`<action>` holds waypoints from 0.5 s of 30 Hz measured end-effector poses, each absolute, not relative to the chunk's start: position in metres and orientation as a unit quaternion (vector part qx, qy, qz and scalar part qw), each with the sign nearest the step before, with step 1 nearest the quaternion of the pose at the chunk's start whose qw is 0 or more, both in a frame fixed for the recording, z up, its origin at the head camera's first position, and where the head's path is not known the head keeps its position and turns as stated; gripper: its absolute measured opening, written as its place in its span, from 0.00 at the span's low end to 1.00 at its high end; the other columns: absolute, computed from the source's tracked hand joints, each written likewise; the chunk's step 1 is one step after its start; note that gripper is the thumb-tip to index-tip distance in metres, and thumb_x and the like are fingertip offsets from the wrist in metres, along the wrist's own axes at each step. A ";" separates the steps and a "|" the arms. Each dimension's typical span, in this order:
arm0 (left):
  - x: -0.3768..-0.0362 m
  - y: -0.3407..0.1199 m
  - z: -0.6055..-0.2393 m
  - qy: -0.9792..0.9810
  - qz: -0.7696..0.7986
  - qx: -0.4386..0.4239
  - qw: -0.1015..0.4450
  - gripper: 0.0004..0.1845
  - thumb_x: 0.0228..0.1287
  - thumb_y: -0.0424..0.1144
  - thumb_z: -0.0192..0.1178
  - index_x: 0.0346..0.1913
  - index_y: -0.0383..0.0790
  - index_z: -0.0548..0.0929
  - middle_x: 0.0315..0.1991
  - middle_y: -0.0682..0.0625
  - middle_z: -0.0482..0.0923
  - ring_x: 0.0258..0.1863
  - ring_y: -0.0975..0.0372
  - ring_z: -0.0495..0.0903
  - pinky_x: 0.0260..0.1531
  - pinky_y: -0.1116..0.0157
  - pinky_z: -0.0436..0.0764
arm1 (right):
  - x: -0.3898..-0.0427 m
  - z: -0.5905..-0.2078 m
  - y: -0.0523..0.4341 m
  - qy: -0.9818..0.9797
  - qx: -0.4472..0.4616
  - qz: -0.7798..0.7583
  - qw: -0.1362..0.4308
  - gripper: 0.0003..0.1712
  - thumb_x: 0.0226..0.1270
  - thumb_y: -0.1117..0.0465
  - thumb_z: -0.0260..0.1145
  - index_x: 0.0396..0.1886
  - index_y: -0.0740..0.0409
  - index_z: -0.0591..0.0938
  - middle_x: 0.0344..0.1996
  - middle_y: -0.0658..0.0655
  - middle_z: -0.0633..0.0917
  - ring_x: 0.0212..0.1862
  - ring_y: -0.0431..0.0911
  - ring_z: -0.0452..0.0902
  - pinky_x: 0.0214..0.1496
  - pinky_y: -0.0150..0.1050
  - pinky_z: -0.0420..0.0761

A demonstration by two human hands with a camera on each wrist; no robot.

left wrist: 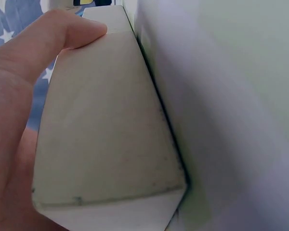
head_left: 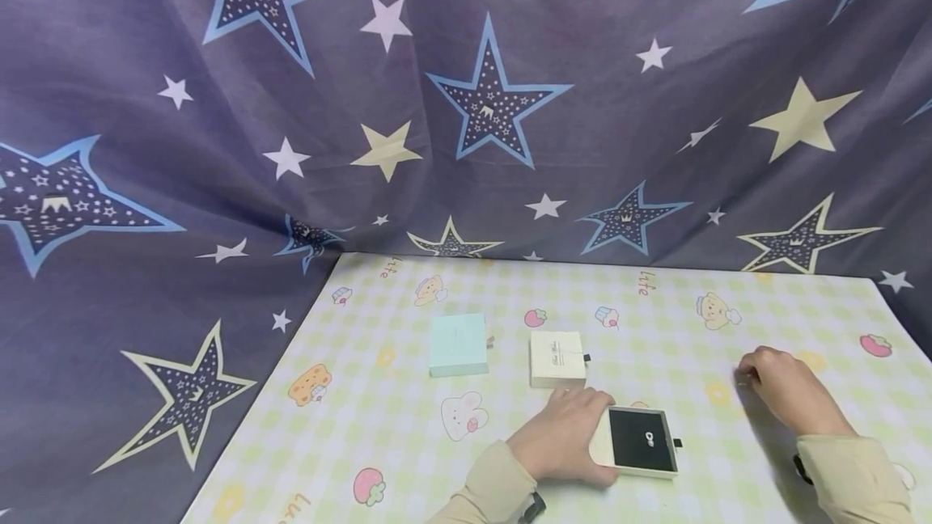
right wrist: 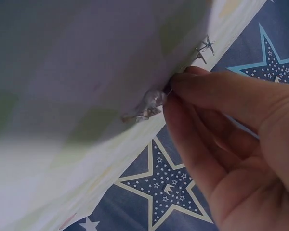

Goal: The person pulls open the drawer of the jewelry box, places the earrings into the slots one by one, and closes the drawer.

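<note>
While the left hand (head_left: 564, 443) curls round the near-left end of the open jewellery drawer box (head_left: 635, 443), thumb pressed along its pale side wall per the left wrist view, that box sits at approx 6 o'clock on the checked tablecloth (head_left: 408, 427), black pad up w/ a small silver piece (head_left: 642, 440) on it, prob. an earring or stud. Judging by looks: box is light, stiff card, won't crush easily but will slide on the slick cloth, so hold by the two side walls, not the little black pull tab at its 3 o'clock edge. Right hand (head_left: 782, 395), at approx 3 o'clock from the box & well apart, has fingers bent, tips pinching a tiny silvery item (right wrist: 151, 103) against the cloth; the right wrist view shows it glinting at the fingertips (right wrist: 183, 91). Tiny, hard, slippery, easy to drop or lose; pinch grip w/ thumb & forefinger suits it best. Further out, at 12 o'clock from the open box, a closed cream box (head_left: 557, 359); at 11 o'clock a mint-green box (head_left: 458, 344). Star-print curtain (head_left: 466, 103) behind.
</note>
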State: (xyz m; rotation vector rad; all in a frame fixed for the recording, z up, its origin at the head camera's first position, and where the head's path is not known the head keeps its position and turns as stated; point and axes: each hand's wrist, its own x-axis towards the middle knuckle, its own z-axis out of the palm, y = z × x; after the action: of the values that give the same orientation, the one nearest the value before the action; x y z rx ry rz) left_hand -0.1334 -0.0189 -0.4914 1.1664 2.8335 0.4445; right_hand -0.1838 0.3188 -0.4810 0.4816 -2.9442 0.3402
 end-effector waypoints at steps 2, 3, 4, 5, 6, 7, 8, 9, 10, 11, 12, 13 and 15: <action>-0.133 -0.019 -0.492 0.915 0.142 0.378 0.021 0.42 0.43 0.61 0.72 0.61 0.47 0.72 0.45 0.63 0.75 0.42 0.73 0.68 0.50 0.75 0.67 | -0.184 -0.480 0.320 -0.978 0.162 0.115 0.069 0.08 0.52 0.80 0.67 0.27 0.66 0.85 0.27 0.65 0.85 0.32 0.61 0.83 0.36 0.55 0.83; -0.133 -0.018 -0.492 0.915 0.141 0.378 0.021 0.42 0.43 0.61 0.72 0.61 0.47 0.72 0.46 0.63 0.75 0.43 0.73 0.68 0.50 0.75 0.67 | -0.184 -0.480 0.320 -0.978 0.163 0.115 0.067 0.09 0.51 0.80 0.67 0.27 0.65 0.85 0.27 0.64 0.85 0.32 0.61 0.83 0.35 0.54 0.83; -0.133 -0.018 -0.492 0.915 0.141 0.378 0.021 0.42 0.43 0.61 0.72 0.61 0.47 0.72 0.46 0.63 0.75 0.43 0.73 0.68 0.50 0.75 0.67 | -0.183 -0.480 0.320 -0.978 0.163 0.115 0.065 0.09 0.51 0.80 0.67 0.26 0.63 0.85 0.28 0.64 0.85 0.32 0.61 0.83 0.34 0.54 0.83; -0.133 -0.018 -0.492 0.915 0.140 0.378 0.021 0.42 0.43 0.61 0.72 0.61 0.46 0.72 0.45 0.63 0.75 0.42 0.73 0.68 0.50 0.75 0.67 | -0.183 -0.479 0.320 -0.978 0.165 0.114 0.063 0.10 0.51 0.80 0.67 0.26 0.62 0.85 0.28 0.63 0.86 0.32 0.60 0.83 0.34 0.53 0.83; -0.133 -0.018 -0.492 0.915 0.140 0.378 0.021 0.42 0.43 0.61 0.72 0.61 0.46 0.72 0.45 0.63 0.75 0.42 0.73 0.68 0.49 0.75 0.67 | -0.183 -0.479 0.320 -0.978 0.165 0.114 0.060 0.10 0.51 0.79 0.68 0.26 0.61 0.85 0.28 0.63 0.86 0.32 0.60 0.83 0.33 0.53 0.83; -0.133 -0.018 -0.491 0.915 0.139 0.377 0.021 0.42 0.43 0.61 0.72 0.61 0.46 0.72 0.45 0.63 0.75 0.42 0.73 0.68 0.49 0.75 0.67 | -0.183 -0.479 0.320 -0.978 0.167 0.112 0.060 0.11 0.50 0.79 0.68 0.25 0.60 0.85 0.28 0.62 0.86 0.32 0.59 0.83 0.33 0.53 0.83; -0.133 -0.018 -0.491 0.916 0.138 0.377 0.021 0.42 0.43 0.61 0.72 0.61 0.46 0.72 0.45 0.63 0.75 0.42 0.73 0.68 0.49 0.75 0.66 | -0.182 -0.478 0.320 -0.978 0.168 0.110 0.059 0.11 0.50 0.79 0.69 0.25 0.59 0.85 0.27 0.61 0.86 0.32 0.58 0.83 0.33 0.52 0.83; -0.133 -0.018 -0.491 0.916 0.138 0.376 0.021 0.42 0.43 0.61 0.72 0.61 0.46 0.72 0.45 0.63 0.74 0.42 0.73 0.68 0.48 0.75 0.66 | -0.182 -0.477 0.319 -0.978 0.169 0.109 0.059 0.11 0.49 0.79 0.69 0.25 0.59 0.85 0.27 0.60 0.86 0.31 0.58 0.83 0.33 0.52 0.83; -0.133 -0.018 -0.491 0.916 0.137 0.376 0.021 0.42 0.43 0.61 0.72 0.61 0.46 0.72 0.45 0.63 0.74 0.41 0.73 0.68 0.48 0.75 0.66 | -0.182 -0.477 0.319 -0.977 0.171 0.109 0.060 0.11 0.49 0.79 0.69 0.25 0.60 0.85 0.27 0.60 0.86 0.31 0.57 0.83 0.33 0.52 0.83; -0.133 -0.018 -0.491 0.916 0.137 0.375 0.020 0.42 0.43 0.62 0.72 0.61 0.46 0.72 0.44 0.63 0.74 0.41 0.73 0.68 0.47 0.75 0.66 | -0.181 -0.476 0.318 -0.977 0.172 0.109 0.062 0.10 0.49 0.79 0.69 0.26 0.61 0.85 0.27 0.59 0.85 0.31 0.57 0.82 0.34 0.52 0.83; -0.133 -0.018 -0.491 0.916 0.138 0.375 0.020 0.42 0.43 0.61 0.72 0.61 0.46 0.72 0.44 0.63 0.74 0.41 0.73 0.68 0.48 0.75 0.66 | -0.181 -0.476 0.317 -0.977 0.172 0.110 0.065 0.10 0.49 0.79 0.70 0.27 0.61 0.86 0.26 0.59 0.84 0.31 0.56 0.82 0.34 0.52 0.83; -0.133 -0.018 -0.491 0.916 0.138 0.375 0.020 0.42 0.43 0.61 0.72 0.61 0.46 0.72 0.44 0.63 0.74 0.41 0.73 0.68 0.48 0.75 0.66 | -0.180 -0.475 0.316 -0.976 0.172 0.112 0.068 0.09 0.50 0.79 0.70 0.28 0.63 0.86 0.26 0.59 0.83 0.30 0.55 0.81 0.34 0.51 0.83; -0.133 -0.018 -0.491 0.916 0.140 0.376 0.021 0.42 0.43 0.61 0.72 0.61 0.47 0.73 0.44 0.63 0.74 0.41 0.73 0.67 0.48 0.75 0.66 | -0.178 -0.474 0.313 -0.976 0.170 0.115 0.074 0.08 0.52 0.78 0.69 0.31 0.66 0.86 0.26 0.58 0.81 0.29 0.53 0.80 0.33 0.50 0.83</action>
State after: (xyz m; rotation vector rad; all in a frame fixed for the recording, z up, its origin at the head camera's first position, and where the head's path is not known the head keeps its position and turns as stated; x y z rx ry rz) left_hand -0.1331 -0.0180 -0.4907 1.1650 2.8394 0.4331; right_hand -0.1777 0.3134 -0.4743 0.5104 -2.9295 0.3454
